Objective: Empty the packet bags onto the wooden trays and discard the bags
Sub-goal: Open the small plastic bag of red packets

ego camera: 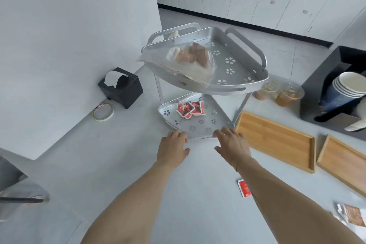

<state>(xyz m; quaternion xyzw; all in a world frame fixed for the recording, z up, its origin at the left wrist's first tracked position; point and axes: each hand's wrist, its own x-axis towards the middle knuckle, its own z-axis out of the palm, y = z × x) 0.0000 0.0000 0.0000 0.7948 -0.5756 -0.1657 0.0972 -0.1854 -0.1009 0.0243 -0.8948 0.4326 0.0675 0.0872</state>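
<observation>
Your clear packet bag (190, 61) sits on the upper shelf of the metal corner rack (233, 89), centre frame, one end poking over the rim. Red sachets (190, 109) lie on the lower shelf, seemingly inside a second clear bag (hard to tell). Your left hand (172, 147) and right hand (232, 145) are spread flat at that shelf's front edge, gripping nothing. Both wooden trays (275, 140) wait empty at right. Careful: nudge the rack and the overhanging bag could slide off.
</observation>
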